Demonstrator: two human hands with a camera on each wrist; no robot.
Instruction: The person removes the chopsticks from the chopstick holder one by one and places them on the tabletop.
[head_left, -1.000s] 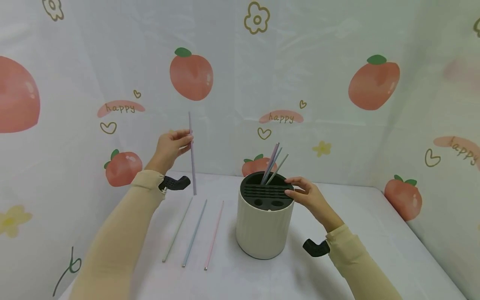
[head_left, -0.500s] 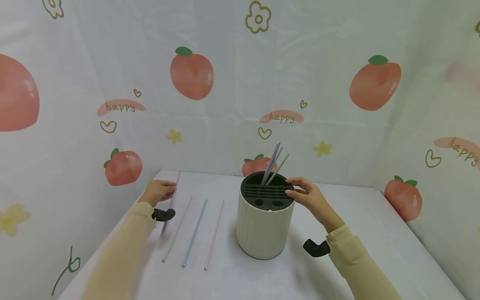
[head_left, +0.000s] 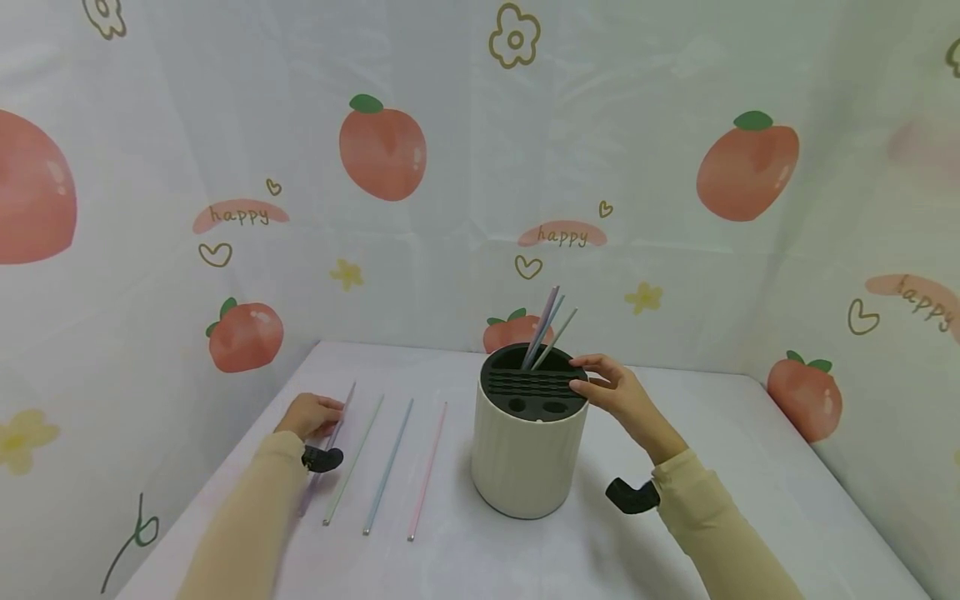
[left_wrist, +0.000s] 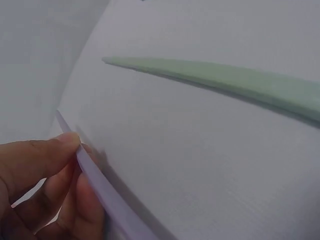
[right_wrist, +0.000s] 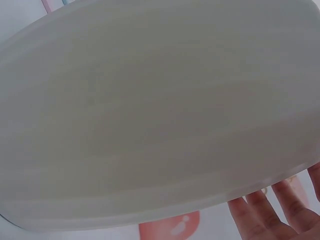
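My left hand (head_left: pixel 309 414) pinches a lilac straw (head_left: pixel 335 422) low on the white table (head_left: pixel 750 467), at the left end of a row of straws. In the left wrist view its thumb and fingers (left_wrist: pixel 45 165) grip the lilac straw (left_wrist: pixel 100 190), with the green straw (left_wrist: pixel 240 80) lying beside it. My right hand (head_left: pixel 611 390) rests on the right side of the black top of a cream ribbed holder (head_left: pixel 528 450), fingers curled over the rim. Three straws (head_left: pixel 546 329) stand in the holder's back slot. The right wrist view is filled by the holder's wall (right_wrist: pixel 150 115).
A green straw (head_left: pixel 354 458), a blue straw (head_left: pixel 388 465) and a pink straw (head_left: pixel 427 471) lie parallel on the table left of the holder. A peach-printed curtain (head_left: pixel 480 167) closes off the back and both sides.
My left hand has brought the lilac straw down from upright in the air to the table, left of the green straw. The right hand and holder have stayed put.
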